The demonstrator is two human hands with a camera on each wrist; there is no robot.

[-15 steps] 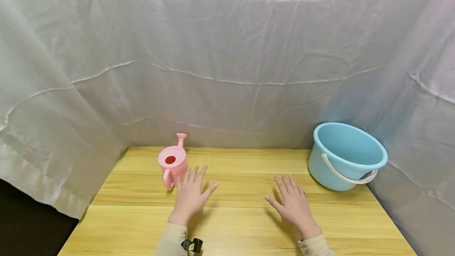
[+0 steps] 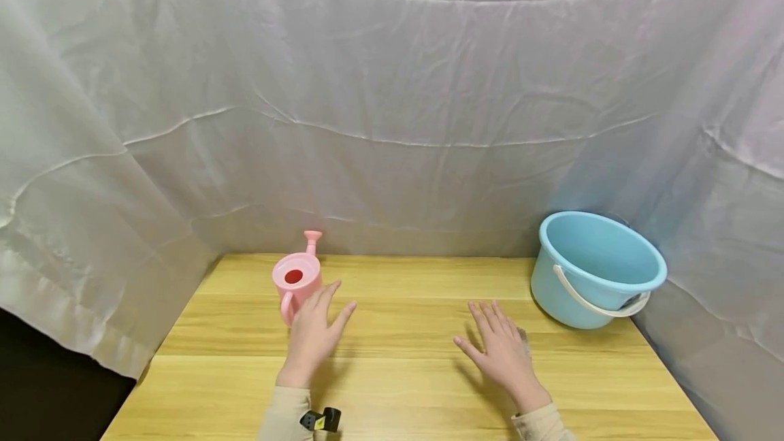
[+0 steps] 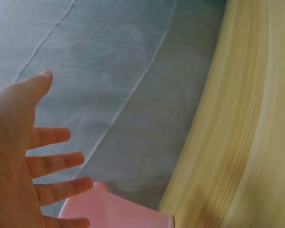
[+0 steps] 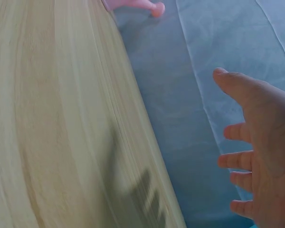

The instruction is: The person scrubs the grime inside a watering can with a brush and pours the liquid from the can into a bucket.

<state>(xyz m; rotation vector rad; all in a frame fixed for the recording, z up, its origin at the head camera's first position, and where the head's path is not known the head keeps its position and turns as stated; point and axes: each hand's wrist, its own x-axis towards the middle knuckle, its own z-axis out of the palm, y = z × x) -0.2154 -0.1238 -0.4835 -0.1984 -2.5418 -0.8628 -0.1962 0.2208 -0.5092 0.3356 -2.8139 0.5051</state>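
A pink watering can (image 2: 300, 286) with a round red opening stands upright at the table's back left, its spout pointing away and its handle toward me. My left hand (image 2: 312, 332) is right beside it, fingers extended and overlapping the can's near right side in the head view. In the left wrist view the fingers (image 3: 61, 192) spread in front of the pink can body (image 3: 116, 211). Farther right, my right hand (image 2: 503, 354) hovers over the table with fingers spread, holding nothing. A light blue bucket (image 2: 566, 298) with a white handle stands beyond it, at the back right.
The wooden table (image 2: 404, 386) has a grey curtain (image 2: 392, 182) hanging close behind its back edge and along both sides. A small greyish patch (image 2: 524, 339) shows beside the right hand's little finger. The watering can's spout (image 4: 156, 9) appears at the top of the right wrist view.
My left hand has shifted left, closer to the watering can, and now covers more of its side. The right hand has moved only slightly left. Can and bucket stay put.
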